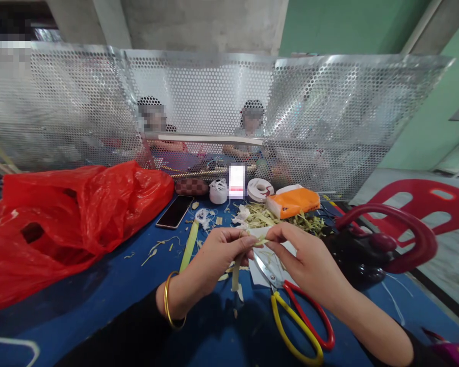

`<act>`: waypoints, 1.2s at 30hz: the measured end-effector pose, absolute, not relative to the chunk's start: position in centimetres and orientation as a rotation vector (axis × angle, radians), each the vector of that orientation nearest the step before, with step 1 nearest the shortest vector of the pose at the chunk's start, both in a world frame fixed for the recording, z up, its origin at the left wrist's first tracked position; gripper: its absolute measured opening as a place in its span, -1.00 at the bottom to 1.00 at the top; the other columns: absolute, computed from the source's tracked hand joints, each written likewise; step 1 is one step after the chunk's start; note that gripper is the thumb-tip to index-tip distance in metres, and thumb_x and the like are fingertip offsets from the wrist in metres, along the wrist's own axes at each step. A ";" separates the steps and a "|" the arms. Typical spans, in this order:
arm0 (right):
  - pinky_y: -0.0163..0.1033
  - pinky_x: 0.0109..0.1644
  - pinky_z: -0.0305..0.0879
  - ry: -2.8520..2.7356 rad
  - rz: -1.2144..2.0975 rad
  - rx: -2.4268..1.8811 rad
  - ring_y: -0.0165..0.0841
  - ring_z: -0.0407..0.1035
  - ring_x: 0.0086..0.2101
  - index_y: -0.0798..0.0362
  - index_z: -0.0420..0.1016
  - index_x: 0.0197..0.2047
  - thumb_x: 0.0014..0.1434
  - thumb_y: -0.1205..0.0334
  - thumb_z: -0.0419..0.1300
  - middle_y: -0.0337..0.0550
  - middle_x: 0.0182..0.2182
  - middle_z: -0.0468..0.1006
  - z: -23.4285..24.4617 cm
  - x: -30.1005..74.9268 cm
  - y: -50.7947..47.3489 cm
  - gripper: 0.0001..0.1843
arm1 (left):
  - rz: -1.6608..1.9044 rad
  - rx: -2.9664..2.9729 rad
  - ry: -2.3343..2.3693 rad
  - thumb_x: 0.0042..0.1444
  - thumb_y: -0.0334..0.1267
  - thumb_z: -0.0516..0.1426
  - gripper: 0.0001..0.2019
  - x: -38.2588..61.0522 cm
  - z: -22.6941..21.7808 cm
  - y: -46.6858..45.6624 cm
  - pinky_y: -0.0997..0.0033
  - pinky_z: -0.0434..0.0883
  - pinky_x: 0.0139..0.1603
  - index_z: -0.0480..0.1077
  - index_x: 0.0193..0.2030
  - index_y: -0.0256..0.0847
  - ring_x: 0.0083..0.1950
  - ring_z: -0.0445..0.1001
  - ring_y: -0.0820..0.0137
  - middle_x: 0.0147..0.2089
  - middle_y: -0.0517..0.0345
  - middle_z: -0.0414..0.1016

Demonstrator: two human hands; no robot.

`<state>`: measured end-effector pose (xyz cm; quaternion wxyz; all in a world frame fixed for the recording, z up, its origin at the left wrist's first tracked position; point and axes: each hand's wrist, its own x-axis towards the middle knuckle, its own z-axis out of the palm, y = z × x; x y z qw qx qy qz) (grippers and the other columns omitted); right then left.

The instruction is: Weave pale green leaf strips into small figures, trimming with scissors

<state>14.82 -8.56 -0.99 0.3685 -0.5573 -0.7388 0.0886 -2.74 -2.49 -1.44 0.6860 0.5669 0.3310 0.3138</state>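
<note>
Both hands meet over the middle of the blue table, pinching a pale green strip of dried leaf [260,240] between them. My left hand [224,257], with a gold bangle at the wrist, grips the strip's left part; a flat end of it hangs below the fingers. Thumb and forefinger of my right hand [304,255] are closed on the other end. Below the hands lie scissors [274,280] with one red and one yellow handle, their blades partly over white paper [258,278]. A longer green leaf strip [190,246] rests left of my left hand.
A red plastic bag [80,204] covers the left side. A phone [175,212], white string roll [218,191], ribbon spool [260,189], orange tissue pack [294,201] and leaf scraps [258,216] lie behind. A dark kettle [357,260] stands right. People sit beyond the perforated screen [199,76].
</note>
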 end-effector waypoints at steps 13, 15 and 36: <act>-0.29 -0.35 0.25 -1.800 0.405 -1.339 -0.37 0.34 -0.44 0.01 0.48 -0.33 0.21 0.25 0.16 -0.24 -0.47 0.47 -1.0 13.9 -8.5 -0.90 | 0.682 1.474 0.764 0.13 -0.06 0.09 -0.68 -2.7 -1.2 -3.0 0.53 0.21 -0.57 0.30 -0.52 -0.23 -0.64 0.22 0.57 -0.61 0.30 0.27; -0.29 -0.34 0.25 -1.812 0.322 -1.303 -0.37 0.34 -0.42 0.01 0.46 -0.36 0.20 0.29 0.15 -0.23 -0.47 0.47 -1.0 13.8 -8.6 -0.89 | 0.698 1.509 0.773 0.14 -0.06 0.08 -0.68 -2.7 -1.2 -3.1 0.53 0.21 -0.56 0.29 -0.53 -0.23 -0.63 0.22 0.56 -0.61 0.30 0.26; -0.14 -0.17 0.27 -1.755 -0.039 -1.277 -0.24 0.37 -0.27 0.01 0.47 -0.29 0.20 0.22 0.18 -0.11 -0.34 0.47 -1.0 14.0 -9.0 -0.93 | 0.789 1.412 0.716 0.08 -0.09 0.17 -0.72 -2.6 -1.3 -2.8 0.53 0.16 -0.51 0.34 -0.48 -0.26 -0.55 0.18 0.56 -0.58 0.31 0.23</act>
